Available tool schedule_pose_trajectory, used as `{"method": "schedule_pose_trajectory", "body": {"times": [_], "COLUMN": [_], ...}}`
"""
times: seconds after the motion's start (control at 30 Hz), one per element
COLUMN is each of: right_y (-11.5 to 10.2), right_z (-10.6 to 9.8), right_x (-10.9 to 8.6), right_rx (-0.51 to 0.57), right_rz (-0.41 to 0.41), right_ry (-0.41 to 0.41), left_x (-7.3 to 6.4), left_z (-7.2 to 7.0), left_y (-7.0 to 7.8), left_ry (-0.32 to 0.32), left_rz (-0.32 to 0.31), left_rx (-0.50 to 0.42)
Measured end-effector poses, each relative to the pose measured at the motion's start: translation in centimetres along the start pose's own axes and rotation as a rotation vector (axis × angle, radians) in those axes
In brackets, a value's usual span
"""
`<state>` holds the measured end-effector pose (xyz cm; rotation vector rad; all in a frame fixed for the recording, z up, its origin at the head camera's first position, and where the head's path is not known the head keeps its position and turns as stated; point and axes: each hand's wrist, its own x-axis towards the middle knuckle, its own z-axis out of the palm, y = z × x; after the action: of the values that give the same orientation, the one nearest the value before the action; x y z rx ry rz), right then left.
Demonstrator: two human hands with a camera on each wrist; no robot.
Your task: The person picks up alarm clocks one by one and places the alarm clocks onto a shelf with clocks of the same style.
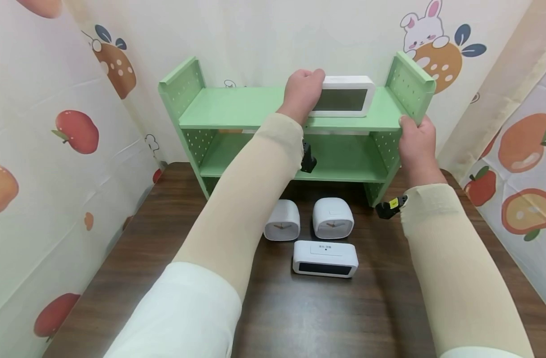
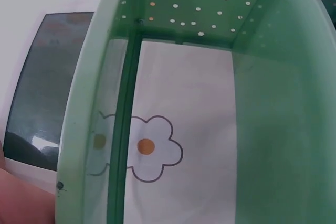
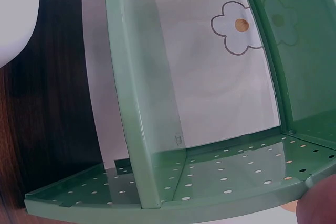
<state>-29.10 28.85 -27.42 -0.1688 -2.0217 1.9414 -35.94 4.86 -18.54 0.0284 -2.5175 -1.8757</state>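
Observation:
A white rectangular digital clock (image 1: pixel 344 99) with a dark screen stands upright on the top tier of a green two-tier metal shelf (image 1: pixel 237 107). My left hand (image 1: pixel 301 92) grips the clock by its left end. Over at the shelf's right side, my right hand (image 1: pixel 418 144) holds the edge of the perforated end panel (image 1: pixel 409 89). The left wrist view shows the clock's dark screen (image 2: pixel 44 87) beyond the shelf's front edge, with part of the left hand below it. Only a bit of the right hand (image 3: pixel 317 200) shows in the right wrist view, against the panel's edge.
Two small rounded white clocks (image 1: pixel 333 221) with dials sit side by side on the dark wooden table (image 1: pixel 290 318) before the shelf. Nearer lies another white rectangular clock (image 1: pixel 325 258) with a dark display. A fruit-patterned curtain (image 1: pixel 277 40) hangs behind.

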Motion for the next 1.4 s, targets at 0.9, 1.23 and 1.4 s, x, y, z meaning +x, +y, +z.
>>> {"method": "schedule_pose_trajectory", "body": {"times": [0.9, 1.23, 1.4], "right_y": [0.0, 0.4, 0.0], "right_z": [-0.1, 0.3, -0.6], "right_x": [0.0, -0.1, -0.5], "right_rx": [-0.040, -0.136, -0.265], "right_rz": [0.007, -0.014, -0.033], "right_ry": [0.007, -0.005, 0.007], "left_x": [0.6, 0.0, -0.6], "left_z": [0.1, -5.2, -9.0], "left_y": [0.5, 0.7, 1.9], "left_ry": [-0.050, -0.001, -0.017], "left_rz": [-0.029, 0.016, 0.092], "left_rx": [-0.011, -0.015, -0.006]}}
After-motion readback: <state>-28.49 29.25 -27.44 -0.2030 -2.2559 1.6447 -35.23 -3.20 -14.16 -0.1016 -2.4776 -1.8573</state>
